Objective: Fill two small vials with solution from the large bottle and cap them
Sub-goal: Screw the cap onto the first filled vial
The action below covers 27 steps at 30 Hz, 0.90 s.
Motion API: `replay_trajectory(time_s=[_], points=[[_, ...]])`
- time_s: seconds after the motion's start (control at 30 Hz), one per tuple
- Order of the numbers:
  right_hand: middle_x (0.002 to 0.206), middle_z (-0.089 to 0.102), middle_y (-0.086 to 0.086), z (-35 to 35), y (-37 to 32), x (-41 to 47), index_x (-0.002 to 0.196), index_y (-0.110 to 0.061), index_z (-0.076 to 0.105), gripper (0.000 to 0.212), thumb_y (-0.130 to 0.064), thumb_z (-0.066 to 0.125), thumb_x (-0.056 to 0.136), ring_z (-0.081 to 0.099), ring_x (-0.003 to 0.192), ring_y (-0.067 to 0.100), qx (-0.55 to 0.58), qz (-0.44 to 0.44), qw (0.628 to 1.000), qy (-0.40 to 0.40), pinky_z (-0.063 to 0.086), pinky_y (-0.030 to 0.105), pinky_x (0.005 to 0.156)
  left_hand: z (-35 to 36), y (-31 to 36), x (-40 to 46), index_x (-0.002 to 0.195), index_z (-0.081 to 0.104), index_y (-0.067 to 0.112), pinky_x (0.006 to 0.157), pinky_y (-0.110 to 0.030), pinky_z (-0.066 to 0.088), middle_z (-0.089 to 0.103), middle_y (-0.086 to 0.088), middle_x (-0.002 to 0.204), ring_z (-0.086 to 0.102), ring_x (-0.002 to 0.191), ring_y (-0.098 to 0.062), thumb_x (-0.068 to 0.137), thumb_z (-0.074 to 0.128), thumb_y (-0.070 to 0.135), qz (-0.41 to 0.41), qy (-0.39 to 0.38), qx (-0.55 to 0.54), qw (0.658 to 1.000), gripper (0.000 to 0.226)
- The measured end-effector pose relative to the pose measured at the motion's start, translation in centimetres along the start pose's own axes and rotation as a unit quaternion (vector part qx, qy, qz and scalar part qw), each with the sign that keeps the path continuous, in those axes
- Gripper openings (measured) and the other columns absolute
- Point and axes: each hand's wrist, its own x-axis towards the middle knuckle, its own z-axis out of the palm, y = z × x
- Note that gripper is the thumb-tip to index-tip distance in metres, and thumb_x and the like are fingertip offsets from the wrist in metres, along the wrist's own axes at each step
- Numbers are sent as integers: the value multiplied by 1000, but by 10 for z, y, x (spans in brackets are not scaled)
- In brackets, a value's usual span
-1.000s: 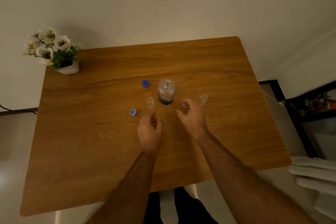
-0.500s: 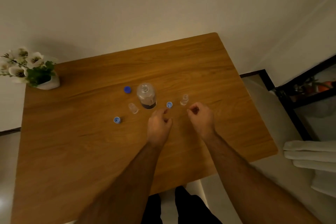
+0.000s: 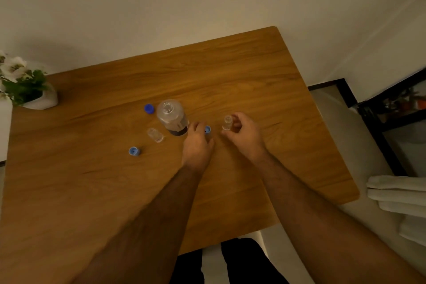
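- Vials: one clear vial (image 3: 227, 122) stands upright on the desk (image 3: 242, 71), right of the bottle (image 3: 172, 117); the other vial (image 3: 155, 134) stands just left of the bottle's base. Both look glassy and uncapped; too small to tell whether they hold liquid.
- Bottle sits mid-desk, mouth open, transparent with a dark band at the bottom. Its dark blue cap (image 3: 149, 108) lies just behind and to its left.
- Small blue caps: one (image 3: 207, 129) lies between the two hands, another (image 3: 134, 151) lies nearer the left front, apart from the vials.
- Right hand (image 3: 244, 134) curls around the right vial, thumb and fingers pinching it near its base.
- Left hand (image 3: 197, 143) has its fingers bent down onto the cap beside the bottle; whether it has truly gripped it I cannot tell.
- Risks, as I judge them: the left knuckles sit very near the open bottle, so a careless lift could knock it and spill. The vial is light and narrow, so a loose pinch could tip it. The tiny cap may slip away or seat crooked.
- Potted flowers (image 3: 25, 85) stand at the far left corner, well apart.
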Motion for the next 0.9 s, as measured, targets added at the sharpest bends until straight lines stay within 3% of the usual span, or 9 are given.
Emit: replay_trajectory(time_s=[0.27, 0.53, 0.7, 0.8, 0.9], points=[[109, 68, -4, 5, -1, 7, 116, -20, 66, 37, -30, 77, 82, 58, 91, 7, -40, -44, 998, 19, 48, 23, 76, 5, -2, 10, 138, 49, 15, 98, -32, 42, 49, -7, 137, 50, 122, -22, 94, 59, 21, 8, 13, -10, 1000, 45], [101, 69, -3, -15, -21, 5, 109, -20, 69, 30, -31, 76, 82, 61, 89, 10, -16, -58, 998, 21, 53, 29, 75, -13, 21, 3, 128, 58, 16, 86, -26, 43, 58, -5, 124, 58, 106, -20, 93, 61, 22, 33, 36, -40, 998, 36], [100, 67, -2, -53, -61, 5, 106, -18, 68, 25, -32, 71, 85, 62, 91, 13, 15, -60, 998, 26, 52, 32, 75, -53, 56, -3, 119, 63, 17, 70, -28, 49, 61, -2, 109, 60, 77, -11, 92, 61, 31, 71, 76, -76, 992, 30], [95, 67, -1, -82, -97, 4, 103, -17, 67, 22, -29, 72, 85, 62, 85, 14, 21, -94, 994, 44, 48, 27, 67, -91, 82, -2, 114, 65, 19, 67, -24, 48, 65, 1, 103, 60, 78, -7, 91, 62, 37, 89, 109, -96, 985, 29], [91, 67, 0, -111, -138, 4, 102, -16, 66, 21, -28, 72, 85, 62, 81, 14, 32, -128, 989, 63, 48, 28, 64, -137, 107, 3, 109, 68, 18, 70, -30, 55, 69, 1, 98, 64, 82, -10, 89, 65, 36, 104, 150, -127, 975, 28]])
